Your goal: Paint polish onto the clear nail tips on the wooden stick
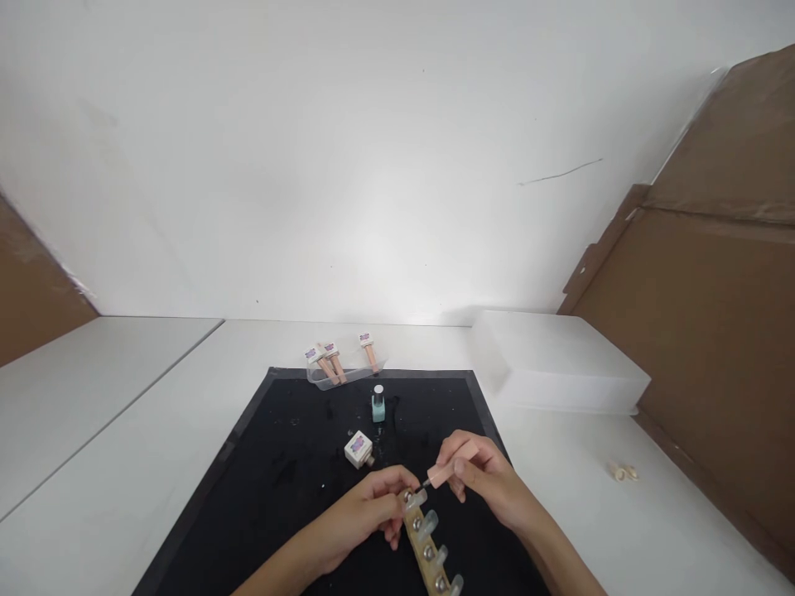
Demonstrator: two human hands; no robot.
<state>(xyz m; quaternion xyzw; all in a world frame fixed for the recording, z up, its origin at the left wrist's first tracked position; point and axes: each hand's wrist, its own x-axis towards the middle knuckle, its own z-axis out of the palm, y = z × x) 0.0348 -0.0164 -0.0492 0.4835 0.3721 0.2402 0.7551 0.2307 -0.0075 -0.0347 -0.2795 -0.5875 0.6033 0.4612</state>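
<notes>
- From where I stand, the left hand (373, 507) has its fingers closed around the far end of a wooden strip (421, 540), over the black mat (291, 447) on the white table (559, 463).
- The right hand (481, 473) pinches a pink brush handle (445, 472) between thumb and fingers, its dark brush tip (426, 483) pointing down at the farthest clear nail tip (416, 499); whether bristle and plastic touch, I cannot tell.
- More clear tips stand out from the strip's right side, each beside a shiny metal knob (428, 553). I'd brace that far end firmly, since pressure on an overhanging tip could rock it.
- Left fingers sit very close to the brush; best kept behind the knob, away from the bristles.
- A low brush angle and light, even strokes along the tip's length should suit such a small surface. Resting the right hand's edge on something would calm any shake.
- The white bottle (358, 448) seems to lie tilted on the mat, its neck without a handle, near the teal bottle (378, 409); mind a bump or spill when reaching over.
</notes>
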